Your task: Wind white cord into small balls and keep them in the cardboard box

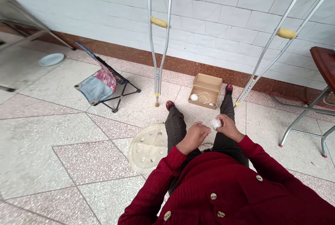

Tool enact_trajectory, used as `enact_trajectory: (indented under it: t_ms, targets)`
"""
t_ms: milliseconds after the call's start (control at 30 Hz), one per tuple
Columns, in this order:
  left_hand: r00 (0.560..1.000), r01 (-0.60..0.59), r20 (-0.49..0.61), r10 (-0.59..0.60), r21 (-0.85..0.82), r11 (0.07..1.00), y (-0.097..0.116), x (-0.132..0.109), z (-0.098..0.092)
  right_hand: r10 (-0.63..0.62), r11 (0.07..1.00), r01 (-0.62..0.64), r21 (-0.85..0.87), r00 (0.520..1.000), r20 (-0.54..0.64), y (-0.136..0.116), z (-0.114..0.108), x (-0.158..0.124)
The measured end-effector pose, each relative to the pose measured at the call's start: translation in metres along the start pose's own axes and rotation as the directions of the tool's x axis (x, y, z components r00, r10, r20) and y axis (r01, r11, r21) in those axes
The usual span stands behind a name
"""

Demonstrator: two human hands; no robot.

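I sit with my legs stretched out over a tiled floor, wearing a dark red buttoned cardigan. My right hand (pixel 228 126) is closed round a small white ball of string (pixel 216 124) above my right thigh. Just to its left, my left hand (pixel 195 135) has its fingers drawn together in a pinch, pointing at the ball; whether a strand runs through them is too fine to see. An open cardboard box (pixel 206 82) lies between my feet near the wall, with another white ball of string (pixel 194 97) and loose thread inside.
Two metal crutches (pixel 158 36) (pixel 281 35) lean on the white tiled wall. A pale round tray (pixel 146 148) with small pieces lies by my left leg. A folding fabric stool (pixel 103 82) and a white plate (pixel 51 59) sit left; a table with metal legs (pixel 314 113) stands right.
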State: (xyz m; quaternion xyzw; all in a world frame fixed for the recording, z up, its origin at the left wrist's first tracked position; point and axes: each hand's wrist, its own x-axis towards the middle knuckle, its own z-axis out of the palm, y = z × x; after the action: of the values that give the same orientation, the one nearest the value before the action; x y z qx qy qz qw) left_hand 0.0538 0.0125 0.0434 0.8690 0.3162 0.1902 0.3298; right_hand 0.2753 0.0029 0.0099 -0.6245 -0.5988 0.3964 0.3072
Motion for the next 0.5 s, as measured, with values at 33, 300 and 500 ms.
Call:
enact_trajectory:
  t_ms: [33,300,500]
  targets:
    - [1.0,0.012,-0.021,-0.011,0.008,1.0,-0.004,0.001,-0.003,0.036,0.995,-0.048,0.085,0.989,0.144,0.001,0.002,-0.007]
    - [0.997,0.057,-0.046,-0.063,-0.117,0.992,-0.016,0.007,0.003,-0.049,0.624,-0.379,0.684,0.854,0.518,-0.04,-0.011,-0.038]
    - [0.967,0.221,-0.038,-0.25,-0.351,0.91,-0.015,0.007,0.02,-0.107,0.518,-0.29,0.805,0.912,0.397,-0.062,-0.022,-0.024]
